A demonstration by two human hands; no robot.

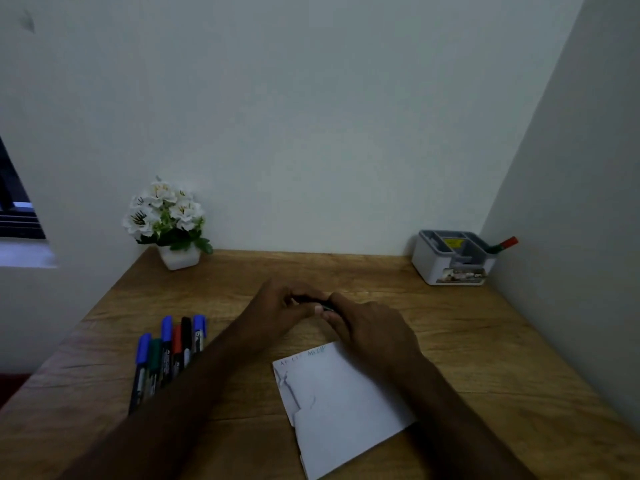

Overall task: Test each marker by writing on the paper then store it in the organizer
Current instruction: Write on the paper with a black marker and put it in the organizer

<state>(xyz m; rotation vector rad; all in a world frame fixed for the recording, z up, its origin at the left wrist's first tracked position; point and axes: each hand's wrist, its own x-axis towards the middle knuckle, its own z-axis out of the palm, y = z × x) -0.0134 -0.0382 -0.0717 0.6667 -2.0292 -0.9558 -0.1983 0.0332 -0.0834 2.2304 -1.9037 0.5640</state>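
Left hand point(277, 306) and right hand point(367, 323) both gripping dark slim marker point(313, 304), long axis lying left-right between them, above white paper's point(339, 403) far edge; grey organizer point(453, 259) sitting nearer right hand, at desk's far right corner.

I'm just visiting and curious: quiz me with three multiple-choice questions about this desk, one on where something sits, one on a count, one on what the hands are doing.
1. Where does the organizer stand?
A. far right corner of the desk
B. beside the flower pot
C. on the paper

2. How many markers lie in the row at the left?
A. two
B. six
C. ten

3. What are the hands doing?
A. resting flat on the paper
B. both holding one dark marker between them
C. lifting the flower pot

Answers:
1. A, it stands by the right wall, a red-capped marker poking out.
2. B, six caps show side by side.
3. B, left hand and right hand meet around a dark marker beyond the paper.
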